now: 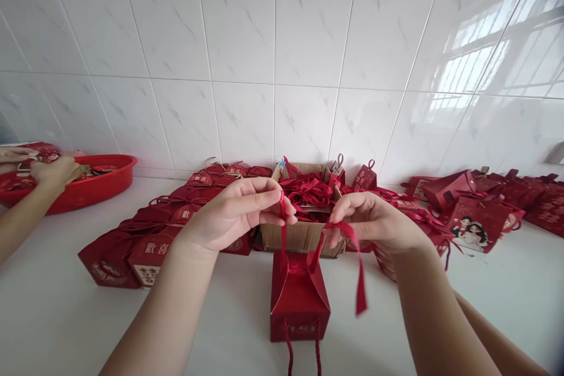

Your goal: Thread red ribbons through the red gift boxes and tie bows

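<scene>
Red, glossy and folded from card, a small gift box (299, 299) with twisted cord handles (318, 343) stands on the white tabletop (238, 329), front and centre. Narrow red satin ribbon (361, 294) rises from its top: the left hand (235, 211) pinches one length between thumb and fingers, the right hand (379, 223) pinches the other, whose end hangs loose. Just behind sits an open brown cardboard carton (279, 236) heaped with red ribbon loops (311, 191). Closed red boxes (152, 247) stand in rows to the left; beyond them, another person's hands (55, 171) work over a round red plastic basin (118, 179).
</scene>
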The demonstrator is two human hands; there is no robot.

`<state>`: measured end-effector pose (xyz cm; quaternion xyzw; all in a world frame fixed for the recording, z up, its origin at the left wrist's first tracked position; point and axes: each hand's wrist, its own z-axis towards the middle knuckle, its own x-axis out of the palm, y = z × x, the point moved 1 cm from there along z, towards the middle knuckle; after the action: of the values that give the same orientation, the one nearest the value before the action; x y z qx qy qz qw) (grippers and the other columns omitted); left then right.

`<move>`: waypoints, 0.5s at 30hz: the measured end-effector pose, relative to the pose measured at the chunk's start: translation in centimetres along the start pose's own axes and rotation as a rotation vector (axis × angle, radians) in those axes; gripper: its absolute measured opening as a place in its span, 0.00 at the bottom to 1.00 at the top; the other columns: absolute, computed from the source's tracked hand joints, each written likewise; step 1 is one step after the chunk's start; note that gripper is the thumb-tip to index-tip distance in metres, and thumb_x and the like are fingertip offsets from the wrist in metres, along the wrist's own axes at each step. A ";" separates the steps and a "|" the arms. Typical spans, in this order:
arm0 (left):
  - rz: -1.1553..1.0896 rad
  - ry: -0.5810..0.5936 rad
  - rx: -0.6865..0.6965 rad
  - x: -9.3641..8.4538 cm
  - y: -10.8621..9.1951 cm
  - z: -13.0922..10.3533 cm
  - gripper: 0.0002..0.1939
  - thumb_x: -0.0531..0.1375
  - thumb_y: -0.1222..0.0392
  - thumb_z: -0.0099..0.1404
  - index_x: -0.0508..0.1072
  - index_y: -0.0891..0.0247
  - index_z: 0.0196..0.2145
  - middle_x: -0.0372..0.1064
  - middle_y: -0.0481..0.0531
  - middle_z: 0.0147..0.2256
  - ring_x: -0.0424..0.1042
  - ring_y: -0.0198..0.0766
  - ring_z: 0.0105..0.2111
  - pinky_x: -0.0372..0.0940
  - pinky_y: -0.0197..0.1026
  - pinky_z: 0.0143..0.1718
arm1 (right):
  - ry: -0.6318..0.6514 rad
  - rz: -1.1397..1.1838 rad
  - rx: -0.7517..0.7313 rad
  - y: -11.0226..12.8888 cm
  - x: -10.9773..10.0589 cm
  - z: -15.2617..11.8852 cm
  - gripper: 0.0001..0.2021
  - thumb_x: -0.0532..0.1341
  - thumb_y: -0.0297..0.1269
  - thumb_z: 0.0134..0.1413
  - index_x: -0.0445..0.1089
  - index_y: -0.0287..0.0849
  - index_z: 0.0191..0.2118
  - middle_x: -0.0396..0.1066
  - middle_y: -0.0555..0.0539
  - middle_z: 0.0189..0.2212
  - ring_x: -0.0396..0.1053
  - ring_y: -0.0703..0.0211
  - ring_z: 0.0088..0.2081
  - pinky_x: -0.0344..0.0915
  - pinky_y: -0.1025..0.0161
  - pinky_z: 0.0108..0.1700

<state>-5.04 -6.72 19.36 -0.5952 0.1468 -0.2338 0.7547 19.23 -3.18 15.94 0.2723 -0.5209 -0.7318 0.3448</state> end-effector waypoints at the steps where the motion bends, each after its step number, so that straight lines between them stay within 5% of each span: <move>1: -0.039 0.001 0.007 0.0 0.1 0.1 0.09 0.62 0.56 0.63 0.75 0.64 0.29 0.74 0.52 0.30 0.74 0.39 0.33 0.69 0.38 0.38 | -0.034 0.007 -0.005 -0.1 0.1 0.1 0.06 0.66 0.36 0.53 0.73 0.40 0.35 0.76 0.47 0.29 0.74 0.60 0.31 0.70 0.64 0.34; 7: -0.176 -0.097 -0.040 0.4 0.4 0.8 0.24 0.54 0.43 0.65 0.79 0.67 0.32 0.75 0.57 0.31 0.74 0.42 0.34 0.70 0.40 0.37 | -0.423 -0.089 -0.037 0.1 1.0 0.5 0.11 0.68 0.42 0.50 0.71 0.40 0.27 0.67 0.53 0.23 0.63 0.68 0.25 0.62 0.70 0.30; 12: -0.114 -0.180 0.153 1.1 0.4 0.7 0.06 0.62 0.59 0.61 0.79 0.62 0.31 0.75 0.51 0.30 0.73 0.36 0.33 0.68 0.35 0.35 | -0.561 -0.058 -0.070 0.9 2.6 0.6 0.11 0.68 0.44 0.49 0.71 0.41 0.31 0.66 0.52 0.23 0.62 0.66 0.25 0.61 0.69 0.28; 15: 0.044 -0.273 0.256 1.5 0.8 0.5 0.04 0.65 0.64 0.58 0.80 0.60 0.33 0.76 0.49 0.32 0.73 0.34 0.34 0.68 0.34 0.37 | -0.612 -0.085 -0.106 1.2 3.3 0.6 0.10 0.68 0.42 0.50 0.72 0.41 0.32 0.68 0.51 0.24 0.63 0.67 0.25 0.62 0.70 0.28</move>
<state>-3.37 -6.93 18.82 -0.5170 0.0251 -0.1510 0.8422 16.98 -5.72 17.11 0.0423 -0.5497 -0.8198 0.1550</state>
